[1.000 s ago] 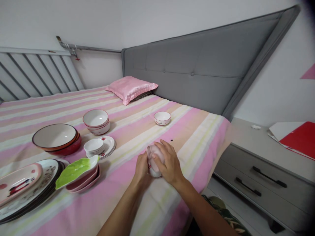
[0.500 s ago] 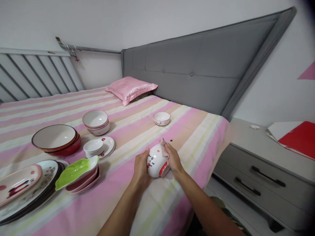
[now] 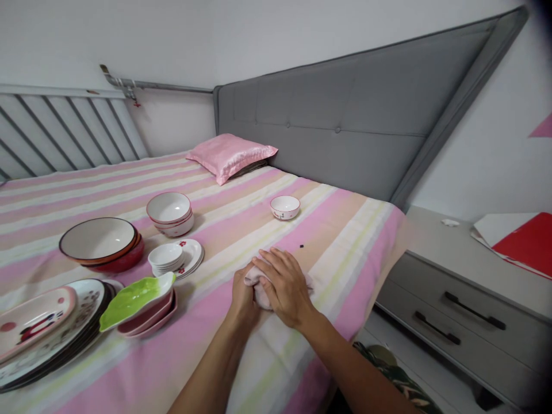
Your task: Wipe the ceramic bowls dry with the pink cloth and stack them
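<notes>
Left hand [image 3: 242,294] and right hand [image 3: 284,287] are together here, clamped on the cloth [image 3: 253,276] between them, its long axis hidden, with a bowl [image 3: 285,208] well apart at twelve o'clock, nearer the right.

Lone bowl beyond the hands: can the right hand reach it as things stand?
Likely yes: only striped bedspread shows between the right hand and the bowl, though that hand is busy, cupped over the cloth.

- Left hand [image 3: 242,294] and forearm [image 3: 212,361], bare, lower centre.
- Right hand [image 3: 288,290] and forearm, bare, lower right-centre.
- Dark clothing [image 3: 409,386], leaf-like green-and-pale print, lower right.
</notes>
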